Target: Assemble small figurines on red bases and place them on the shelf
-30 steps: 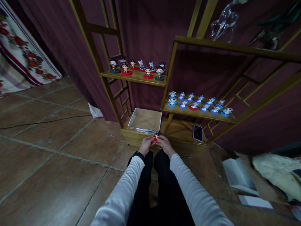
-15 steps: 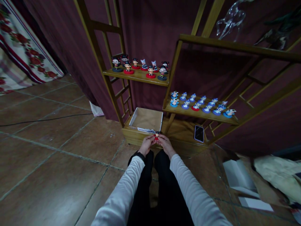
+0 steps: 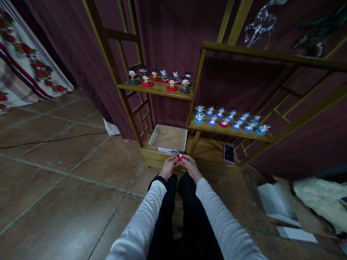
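Between my two hands is a small figurine (image 3: 180,155) with dark hair and a red base, held upright just in front of the shelf unit. My left hand (image 3: 169,166) grips its left side and my right hand (image 3: 189,164) its right side, fingers closed around the base. Right behind it lies a shallow open cardboard box (image 3: 170,136) on the lowest board. Several dark-haired and grey figurines (image 3: 171,84) stand on the upper left shelf (image 3: 157,89). Blue and purple figurines (image 3: 212,120) stand in two rows on the lower right shelf (image 3: 230,131).
A phone (image 3: 229,153) lies on the lowest board at right. A clear glass horse (image 3: 261,25) and a dark sculpture (image 3: 317,39) stand on the top right shelf. White box pieces (image 3: 279,206) and pale cloth (image 3: 320,202) lie on the floor at right; a black cable (image 3: 59,138) runs at left.
The view has shifted slightly, so the shelves sit a little further left. Both hands still hold the figurine in the same place.
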Demonstrator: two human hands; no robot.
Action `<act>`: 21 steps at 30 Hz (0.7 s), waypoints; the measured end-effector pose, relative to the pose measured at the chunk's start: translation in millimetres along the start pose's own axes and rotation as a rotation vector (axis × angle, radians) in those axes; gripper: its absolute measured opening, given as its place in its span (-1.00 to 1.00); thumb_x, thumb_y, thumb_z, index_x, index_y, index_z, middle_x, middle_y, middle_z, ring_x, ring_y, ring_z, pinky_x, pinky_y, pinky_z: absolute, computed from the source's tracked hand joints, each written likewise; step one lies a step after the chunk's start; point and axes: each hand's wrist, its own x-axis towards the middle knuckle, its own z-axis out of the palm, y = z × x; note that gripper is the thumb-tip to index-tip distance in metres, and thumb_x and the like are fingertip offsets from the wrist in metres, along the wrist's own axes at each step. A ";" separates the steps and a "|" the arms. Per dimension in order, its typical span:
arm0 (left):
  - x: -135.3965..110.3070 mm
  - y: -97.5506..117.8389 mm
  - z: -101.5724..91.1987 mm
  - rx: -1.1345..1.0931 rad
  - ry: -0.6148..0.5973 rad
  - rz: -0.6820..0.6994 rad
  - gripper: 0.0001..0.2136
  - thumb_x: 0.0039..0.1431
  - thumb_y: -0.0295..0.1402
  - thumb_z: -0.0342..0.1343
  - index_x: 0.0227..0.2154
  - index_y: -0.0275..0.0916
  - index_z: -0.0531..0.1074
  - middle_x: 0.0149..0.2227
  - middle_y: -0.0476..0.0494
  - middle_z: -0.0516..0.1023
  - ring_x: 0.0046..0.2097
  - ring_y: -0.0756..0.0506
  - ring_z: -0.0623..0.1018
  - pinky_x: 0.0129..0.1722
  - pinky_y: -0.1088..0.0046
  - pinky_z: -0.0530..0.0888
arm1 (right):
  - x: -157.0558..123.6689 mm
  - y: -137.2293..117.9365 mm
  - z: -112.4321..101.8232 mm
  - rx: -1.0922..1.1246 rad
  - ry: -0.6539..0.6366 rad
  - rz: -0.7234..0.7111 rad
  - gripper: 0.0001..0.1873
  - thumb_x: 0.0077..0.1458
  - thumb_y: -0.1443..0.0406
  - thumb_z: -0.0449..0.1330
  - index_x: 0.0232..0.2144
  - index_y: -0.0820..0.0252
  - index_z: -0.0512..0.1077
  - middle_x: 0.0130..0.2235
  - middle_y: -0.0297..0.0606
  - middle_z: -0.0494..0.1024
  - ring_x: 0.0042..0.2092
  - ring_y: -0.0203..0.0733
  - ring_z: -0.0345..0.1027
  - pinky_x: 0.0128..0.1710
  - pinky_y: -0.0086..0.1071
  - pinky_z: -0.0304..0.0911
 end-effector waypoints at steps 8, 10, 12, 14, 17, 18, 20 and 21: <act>-1.1 1.5 0.4 0.015 -0.059 -0.009 -0.67 -0.18 -0.47 0.30 -0.25 -0.32 0.48 -0.38 -0.13 0.54 -0.43 0.06 0.49 -0.39 0.59 0.37 | -4.5 -4.8 0.9 0.012 -0.012 -0.005 -0.61 -0.27 0.18 0.32 -0.30 0.18 0.44 -0.33 -0.27 0.55 -0.37 -0.27 0.40 -0.28 -0.34 0.30; -1.1 2.0 0.4 0.005 -0.067 -0.018 -0.68 -0.16 -0.49 0.29 -0.25 -0.33 0.48 -0.36 -0.15 0.55 -0.41 0.06 0.49 -0.37 0.58 0.37 | -6.5 -7.3 2.1 -0.001 0.002 -0.017 -0.60 -0.26 0.19 0.31 -0.28 0.17 0.44 -0.31 -0.27 0.54 -0.36 -0.28 0.39 -0.28 -0.35 0.29; -1.4 2.6 0.5 -0.004 -0.070 -0.027 -0.71 -0.13 -0.51 0.27 -0.26 -0.33 0.48 -0.35 -0.16 0.55 -0.40 0.05 0.50 -0.35 0.57 0.38 | -8.7 -10.1 3.8 -0.016 0.011 -0.031 -0.61 -0.25 0.21 0.30 -0.26 0.15 0.44 -0.30 -0.28 0.54 -0.35 -0.29 0.39 -0.29 -0.37 0.28; -2.1 3.3 0.9 -0.007 -0.062 -0.034 -0.75 -0.10 -0.53 0.24 -0.27 -0.34 0.48 -0.36 -0.16 0.54 -0.39 0.04 0.50 -0.34 0.55 0.39 | -10.4 -12.7 5.6 -0.030 0.010 -0.038 -0.59 -0.25 0.22 0.29 -0.24 0.13 0.43 -0.29 -0.29 0.53 -0.35 -0.29 0.39 -0.29 -0.38 0.27; -3.1 4.0 1.4 -0.006 -0.036 -0.045 -0.79 -0.06 -0.54 0.21 -0.29 -0.33 0.47 -0.38 -0.16 0.54 -0.39 0.04 0.50 -0.33 0.55 0.40 | -11.3 -14.6 7.2 -0.047 0.019 -0.032 -0.52 -0.26 0.22 0.30 -0.18 0.11 0.41 -0.27 -0.27 0.53 -0.35 -0.28 0.39 -0.30 -0.38 0.27; -3.3 4.2 1.4 -0.007 -0.029 -0.050 -0.80 -0.05 -0.54 0.20 -0.29 -0.33 0.47 -0.37 -0.15 0.54 -0.39 0.04 0.50 -0.32 0.55 0.40 | -11.1 -14.4 7.3 -0.049 0.026 -0.030 -0.50 -0.27 0.22 0.30 -0.17 0.11 0.41 -0.27 -0.27 0.52 -0.34 -0.28 0.39 -0.30 -0.38 0.27; -3.4 4.5 1.0 -0.014 -0.026 -0.061 -0.81 -0.04 -0.54 0.18 -0.29 -0.33 0.47 -0.37 -0.15 0.54 -0.40 0.05 0.50 -0.31 0.54 0.41 | -10.0 -13.3 6.8 -0.045 0.031 -0.027 -0.48 -0.28 0.21 0.31 -0.16 0.12 0.41 -0.25 -0.26 0.52 -0.33 -0.28 0.38 -0.30 -0.38 0.26; -3.3 4.6 0.7 -0.018 -0.029 -0.069 -0.82 -0.03 -0.54 0.17 -0.29 -0.33 0.47 -0.37 -0.15 0.54 -0.40 0.06 0.50 -0.31 0.54 0.42 | -9.4 -12.3 6.3 -0.041 0.027 -0.026 -0.48 -0.28 0.21 0.31 -0.16 0.13 0.42 -0.24 -0.25 0.52 -0.32 -0.28 0.38 -0.30 -0.38 0.26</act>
